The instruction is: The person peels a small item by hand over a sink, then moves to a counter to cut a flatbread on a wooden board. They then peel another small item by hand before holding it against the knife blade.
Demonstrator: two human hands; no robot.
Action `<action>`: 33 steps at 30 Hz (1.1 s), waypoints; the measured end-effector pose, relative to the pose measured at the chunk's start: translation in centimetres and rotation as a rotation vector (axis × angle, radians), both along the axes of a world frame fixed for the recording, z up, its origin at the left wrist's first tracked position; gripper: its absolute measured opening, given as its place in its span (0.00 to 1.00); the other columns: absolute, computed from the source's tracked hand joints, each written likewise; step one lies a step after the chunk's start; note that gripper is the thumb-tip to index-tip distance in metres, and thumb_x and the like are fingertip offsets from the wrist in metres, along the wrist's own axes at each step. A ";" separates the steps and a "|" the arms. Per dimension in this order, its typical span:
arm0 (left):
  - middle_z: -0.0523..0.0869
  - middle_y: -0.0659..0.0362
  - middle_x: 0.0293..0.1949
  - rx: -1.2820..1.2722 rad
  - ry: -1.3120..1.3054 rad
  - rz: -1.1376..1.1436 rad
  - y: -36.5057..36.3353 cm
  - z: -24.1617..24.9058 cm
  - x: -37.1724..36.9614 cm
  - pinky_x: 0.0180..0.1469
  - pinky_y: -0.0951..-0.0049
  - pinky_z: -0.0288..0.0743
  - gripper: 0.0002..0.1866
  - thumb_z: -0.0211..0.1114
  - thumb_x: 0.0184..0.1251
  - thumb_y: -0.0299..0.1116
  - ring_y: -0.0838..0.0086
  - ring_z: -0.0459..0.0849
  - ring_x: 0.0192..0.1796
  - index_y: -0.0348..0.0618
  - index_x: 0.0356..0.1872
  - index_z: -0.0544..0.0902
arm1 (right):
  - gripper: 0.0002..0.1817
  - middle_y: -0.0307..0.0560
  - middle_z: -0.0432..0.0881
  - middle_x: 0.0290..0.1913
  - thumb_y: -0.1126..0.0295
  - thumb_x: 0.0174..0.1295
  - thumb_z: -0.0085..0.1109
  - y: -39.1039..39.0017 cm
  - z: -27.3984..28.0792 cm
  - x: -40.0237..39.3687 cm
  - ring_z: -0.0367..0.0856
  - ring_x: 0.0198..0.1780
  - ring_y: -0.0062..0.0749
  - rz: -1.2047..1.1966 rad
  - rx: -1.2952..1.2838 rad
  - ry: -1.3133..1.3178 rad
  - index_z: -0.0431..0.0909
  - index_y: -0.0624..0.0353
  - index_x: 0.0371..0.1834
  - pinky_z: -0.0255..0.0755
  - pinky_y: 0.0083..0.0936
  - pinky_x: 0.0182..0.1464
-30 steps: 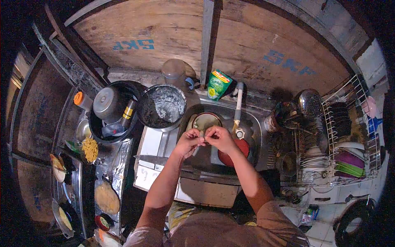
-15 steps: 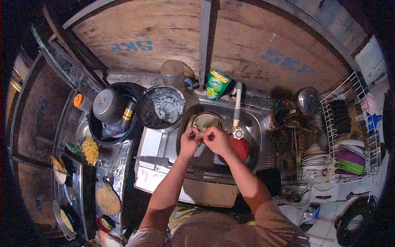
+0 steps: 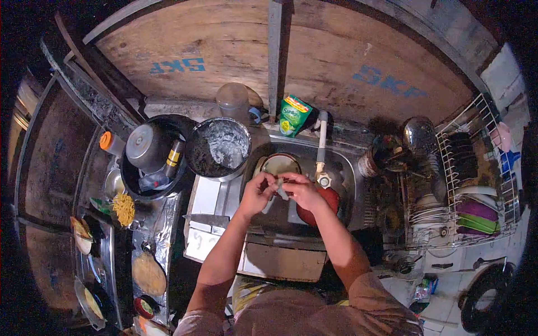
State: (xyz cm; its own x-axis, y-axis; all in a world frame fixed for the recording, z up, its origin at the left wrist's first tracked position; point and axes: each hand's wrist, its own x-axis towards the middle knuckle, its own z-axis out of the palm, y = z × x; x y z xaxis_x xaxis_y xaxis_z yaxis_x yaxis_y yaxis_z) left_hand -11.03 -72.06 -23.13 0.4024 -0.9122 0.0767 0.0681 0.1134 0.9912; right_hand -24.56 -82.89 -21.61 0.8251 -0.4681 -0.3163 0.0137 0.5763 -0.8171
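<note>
Over the metal sink [image 3: 350,168], my left hand [image 3: 259,193] and my right hand [image 3: 300,191] meet, fingers bent and pinching a small pale piece [image 3: 282,190] between them. What the piece is cannot be made out. Just beyond the fingers a round bowl [image 3: 281,163] with a dark rim sits in the sink. A red round item [image 3: 322,208] lies in the sink under my right wrist. The tap's white knob [image 3: 323,180] is right of my right hand.
A large dark pot [image 3: 219,147] stands left of the sink, near a knife [image 3: 207,219] on a white board. Behind the sink is a green Sunlight pouch [image 3: 294,116]. A dish rack [image 3: 476,213] stands at right, noodles [image 3: 123,210] at left.
My hands have turned slightly, and the right fingers now spread over the left ones. More of the pale piece shows hanging between them, and the bowl is less covered.
</note>
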 end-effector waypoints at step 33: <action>0.82 0.57 0.30 0.322 -0.196 0.201 -0.8 -6.3 1.6 0.39 0.71 0.74 0.07 0.61 0.58 0.26 0.69 0.81 0.34 0.38 0.36 0.74 | 0.05 0.43 0.82 0.35 0.77 0.53 0.62 3.4 -9.2 -1.4 0.81 0.38 0.27 -0.408 -0.866 0.262 0.79 0.61 0.33 0.74 0.23 0.42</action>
